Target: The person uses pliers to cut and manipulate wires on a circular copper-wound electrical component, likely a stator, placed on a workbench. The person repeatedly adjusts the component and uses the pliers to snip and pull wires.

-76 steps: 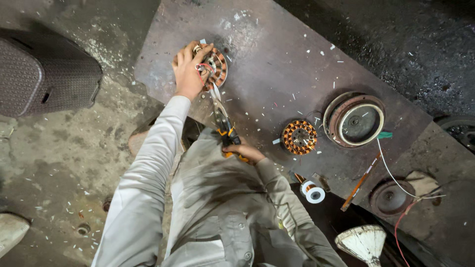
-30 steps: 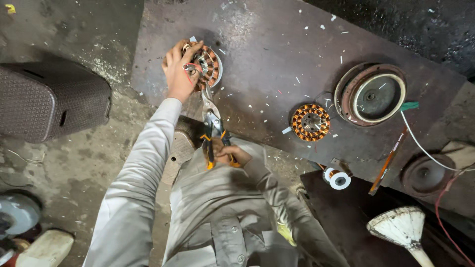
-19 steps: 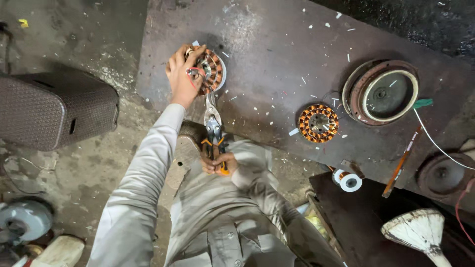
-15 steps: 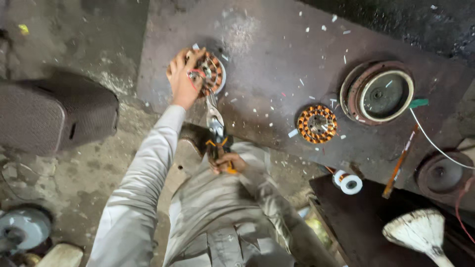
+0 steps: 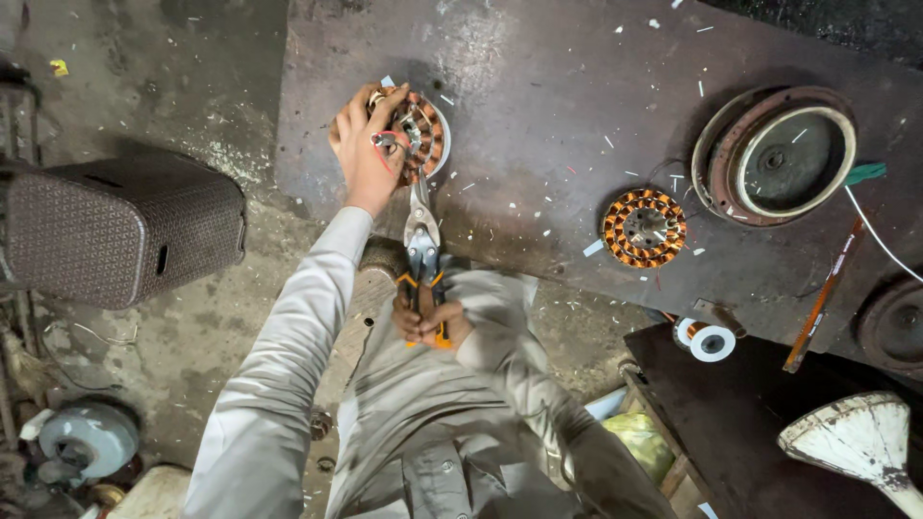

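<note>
The wound motor stator (image 5: pixel 415 135) lies flat near the left edge of the dark metal work plate (image 5: pixel 538 96), and everything else is placed from it. The left hand (image 5: pixel 363 154) is spread over its left side, fingers curled around the rim and pinching a loose red wire at the windings, so it is closed on the stator rather than open. Just below the stator, the right hand (image 5: pixel 428 322) is clenched tight around the orange-and-black handles of a pair of metal snips (image 5: pixel 421 245), whose blades point up into the copper coils at the stator's lower edge. The stator looks like a heavy, rigid stack of steel laminations, so it should sit steady under a palm; the copper winding is thin and would likely nick or snap easily, so the outer iron rim seems the safer place to grip. To the right of it, well apart, a second copper-wound stator (image 5: pixel 644 228) lies on the same plate, and further right a round rusty motor housing (image 5: pixel 777 159) sits open side up, holding only a few white scraps. Lower right, a roll of white tape (image 5: pixel 712 343) rests by a dark board. To the left, off the plate, stands a brown woven-pattern plastic box (image 5: pixel 115 231), lid shut, contents hidden.
</note>
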